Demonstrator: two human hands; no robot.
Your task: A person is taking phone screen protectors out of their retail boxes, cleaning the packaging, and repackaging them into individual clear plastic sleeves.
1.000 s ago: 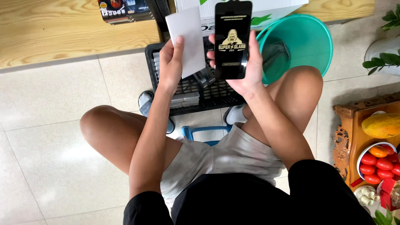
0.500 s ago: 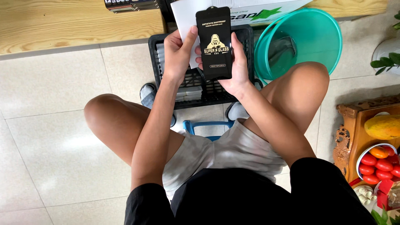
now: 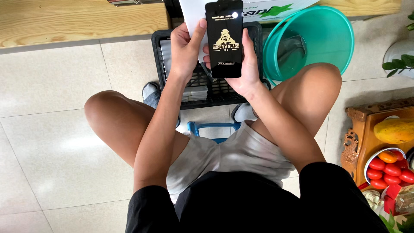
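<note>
Seated on a low blue stool [image 3: 213, 127], the person holds a flat black rectangular packet with a gold printed emblem [image 3: 224, 39] upright above a black plastic slatted crate [image 3: 207, 88] on the pale tiled floor. The right hand [image 3: 246, 69] cradles the packet from behind, thumb along its right edge and fingers curled at its left edge. The left hand [image 3: 185, 49] grips a white paper sheet [image 3: 192, 13] just behind the packet, thumb pressed up beside the packet's left edge. Just right of the crate stands a round teal plastic basin [image 3: 310, 39]. At far right, a carved wooden tray [image 3: 362, 138] carries a yellow fruit [image 3: 394, 130] and a bowl of red tomatoes [image 3: 388, 170].
</note>
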